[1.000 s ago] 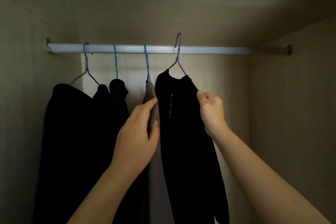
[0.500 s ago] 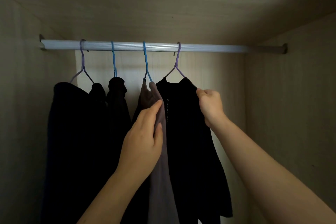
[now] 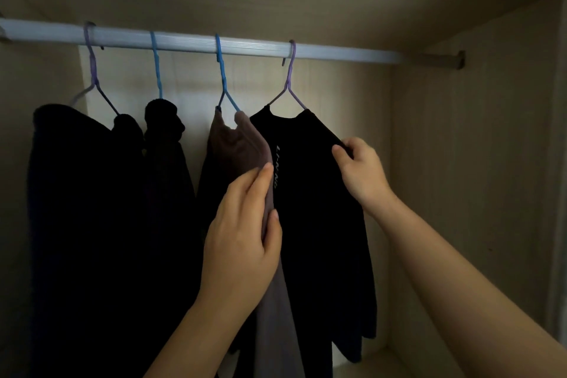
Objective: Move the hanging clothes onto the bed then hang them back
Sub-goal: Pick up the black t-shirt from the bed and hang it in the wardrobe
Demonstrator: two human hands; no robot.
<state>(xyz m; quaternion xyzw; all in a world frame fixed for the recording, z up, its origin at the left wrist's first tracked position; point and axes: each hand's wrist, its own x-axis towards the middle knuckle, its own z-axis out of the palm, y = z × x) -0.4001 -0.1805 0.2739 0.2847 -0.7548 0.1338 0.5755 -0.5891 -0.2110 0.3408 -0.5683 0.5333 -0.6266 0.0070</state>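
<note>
Fingers [image 3: 260, 181] of the left hand [image 3: 242, 242] lie nearly straight and close together, flat against the brown-grey garment [image 3: 242, 144], with the thumb pressing the same cloth from the right side; the fabric edge is pinched between thumb and fingers.

Left to right along the pale rail [image 3: 190, 41], inside the wooden wardrobe [image 3: 475, 163]:
- Purple hanger [image 3: 92, 70], hooked over the rail, carrying a black garment [image 3: 76, 193] that hangs furthest left.
- Blue hanger [image 3: 156, 67], hooked over the rail, carrying a second dark garment [image 3: 165, 147], bunched at the top and touching the first.
- Another blue hanger [image 3: 222, 74], hooked over the rail, carrying the brown-grey garment. This hangs straight down past the left hand.
- Second purple hanger [image 3: 290, 77], hooked over the rail, carrying a black top with pale lettering [image 3: 313, 193] running down its front. It overlaps the right edge of the brown-grey garment.

Right hand [image 3: 362, 172]: fingers curled, thumb and fingertips closed on the right shoulder of the black top, just below the hanger's arm. Forearm extends down to the lower right corner.

All four garments hang on the rail. Right of the black top the rail is bare up to its bracket [image 3: 458, 60] on the side wall.
</note>
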